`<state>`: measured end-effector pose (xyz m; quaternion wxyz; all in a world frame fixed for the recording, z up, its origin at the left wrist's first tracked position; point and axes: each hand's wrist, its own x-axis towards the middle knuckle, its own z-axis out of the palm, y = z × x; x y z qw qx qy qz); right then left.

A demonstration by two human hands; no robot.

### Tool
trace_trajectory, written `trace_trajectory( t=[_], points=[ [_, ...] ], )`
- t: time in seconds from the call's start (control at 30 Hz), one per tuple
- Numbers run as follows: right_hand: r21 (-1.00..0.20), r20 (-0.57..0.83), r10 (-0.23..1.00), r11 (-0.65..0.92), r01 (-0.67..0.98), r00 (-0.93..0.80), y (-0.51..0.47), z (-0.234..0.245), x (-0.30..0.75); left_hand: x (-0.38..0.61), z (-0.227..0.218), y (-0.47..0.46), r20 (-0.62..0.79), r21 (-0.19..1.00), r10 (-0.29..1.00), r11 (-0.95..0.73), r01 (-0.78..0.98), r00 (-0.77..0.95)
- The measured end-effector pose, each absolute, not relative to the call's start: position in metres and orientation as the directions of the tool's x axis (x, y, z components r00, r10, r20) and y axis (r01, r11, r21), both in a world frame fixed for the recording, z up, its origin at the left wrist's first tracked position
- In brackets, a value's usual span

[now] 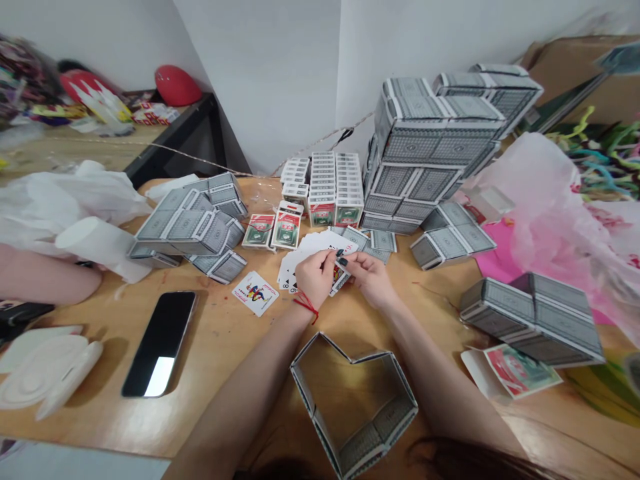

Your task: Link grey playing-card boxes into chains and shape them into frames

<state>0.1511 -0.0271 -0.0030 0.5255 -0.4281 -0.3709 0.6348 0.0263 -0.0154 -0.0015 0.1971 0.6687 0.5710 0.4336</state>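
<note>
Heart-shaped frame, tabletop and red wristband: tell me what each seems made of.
Heart-shaped frame: apparently playing cards, smooth paper, from the patterned walls. Tabletop: glossy wood or wood-look laminate, from its tan colour and reflections. Red wristband: likely matte cord, from its thin strands.

Count: 2 hands, left hand (314, 277) and right hand (371, 275), mid-frame. 1 heart-shaped card frame (384, 421), bottom centre. Card-built block groups: 4 = left pile (183, 223), tall stack (423, 150) upper right, low block (450, 239) under it, lower-right block (535, 321). 2 loose card boxes (257, 232) centre, 1 opened card box (515, 371) lower right. 1 phone (160, 343) lower left, 2 red domes (177, 85) upper left. Fanned cards (306, 247): overlap, can't count.
</note>
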Motion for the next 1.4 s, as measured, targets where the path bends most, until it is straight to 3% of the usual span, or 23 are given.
trace_trajectory(
  t=[0.43,0.73,1.4],
  points=[
    [-0.923,-0.13,0.978,-0.179,-0.34,-0.163,-0.0292,0.0031,0.1525,0.0262,0.0007,-0.0191,0.387,0.754,0.921,-0.291,0.589,-0.04],
    [-0.969,-0.123,0.99,-0.135,-0.206,-0.071,-0.0301,0.0051,0.1504,0.0273,0.001,-0.0217,0.463,0.709,0.884,-0.331,0.622,-0.058],
    [-0.966,-0.115,0.993,-0.114,-0.234,-0.007,-0.031,0.0042,0.1477,0.0295,-0.0038,-0.0247,0.542,0.612,0.84,-0.394,0.686,-0.002]
  ],
)
